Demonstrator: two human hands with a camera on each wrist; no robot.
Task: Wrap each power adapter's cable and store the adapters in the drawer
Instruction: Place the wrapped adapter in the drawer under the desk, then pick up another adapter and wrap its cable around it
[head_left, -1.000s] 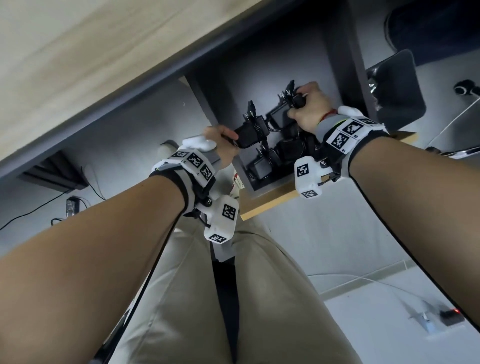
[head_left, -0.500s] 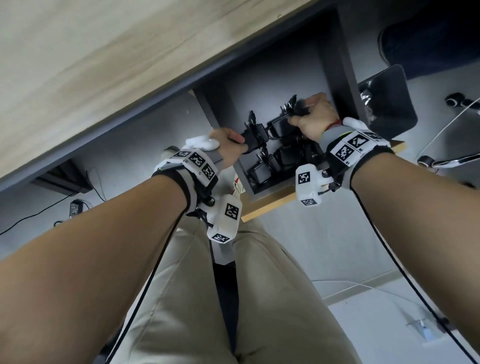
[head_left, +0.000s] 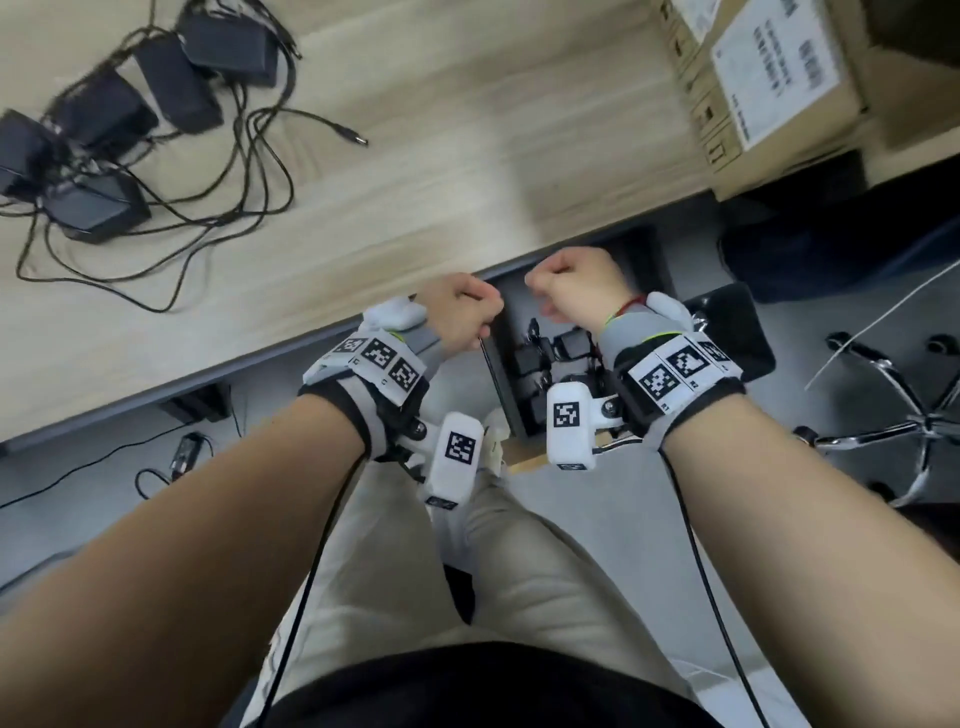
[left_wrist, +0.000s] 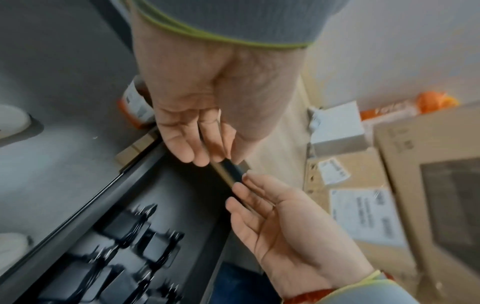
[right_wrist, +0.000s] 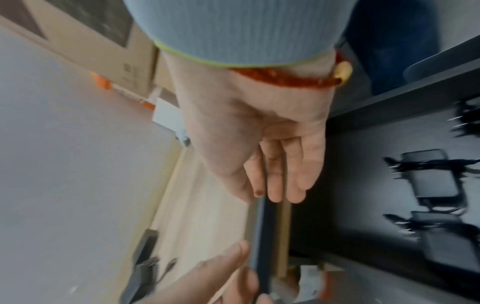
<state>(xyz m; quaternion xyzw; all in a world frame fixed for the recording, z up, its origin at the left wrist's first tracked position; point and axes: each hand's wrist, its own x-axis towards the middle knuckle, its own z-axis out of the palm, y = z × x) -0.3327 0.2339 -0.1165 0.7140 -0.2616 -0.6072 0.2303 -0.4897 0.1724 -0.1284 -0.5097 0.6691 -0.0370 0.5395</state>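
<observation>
A seated person in light trousers leaned over an open dark drawer (head_left: 497, 382) just below the near edge of a pale wooden desk (head_left: 441, 156). Both wrists carried white camera mounts with black-and-white square markers.

The left hand (head_left: 460, 317) hung at the desk's edge, above the drawer's left wall. Its fingers were loosely bent and it held nothing. The wrist view showed its fingertips (left_wrist: 201, 156) right by the dark strip along the desk edge, though the blur hid whether they touched it.

The right hand (head_left: 576, 286) was just to the right of the left hand, above the far part of the drawer. It too was empty, with the palm exposed and the fingers relaxed and slightly curved. A red cord circled that wrist.

Inside the drawer lay several black wrapped adapters (head_left: 535, 364), packed close together in rows, their cables bundled round them and their plug prongs sticking up.

At the far left of the desk sat a cluster of loose adapters (head_left: 104, 130), five or so black blocks with thin cables sprawling toward the middle of the desk.

A labelled cardboard box (head_left: 769, 88) stood at the desk's far right. On the floor to the right stood the chrome base of a chair (head_left: 904, 431).
</observation>
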